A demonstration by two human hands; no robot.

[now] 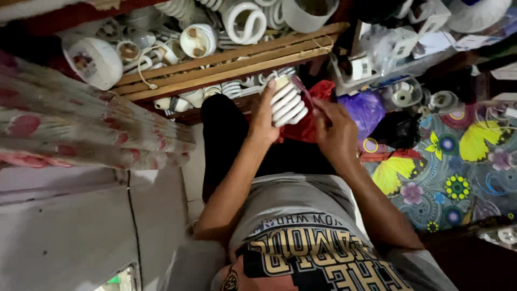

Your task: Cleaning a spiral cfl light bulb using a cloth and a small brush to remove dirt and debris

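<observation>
I hold one spiral bulb (289, 102) in my left hand (265, 116), fingers curled around its side and thumb up near its base, so that hand is clamped on it. The bulb sits tilted at chest height, just in front of the wooden crate (226, 62). My right hand (335, 129) is close beside it, fingers pinched on one thin pink tool (307, 90) whose tip reaches the top of the bulb; what kind of tool it is I cannot tell. The two hands are near each other but not touching, the bulb between them.

Both forearms come up from my grey shirt (301, 215), elbows bent and spread wide, wrists angled inward toward the bulb.

The crate holds many more spiral bulbs and white bases, piled too thick to count. Behind the bulb lies one red bag (312, 126); right of it are one purple bag (366, 110) and one black bag (396, 129). They rest on one mat (458, 172) printed with bright flowers and butterflies. At my left is one floral cloth (81, 124).
</observation>
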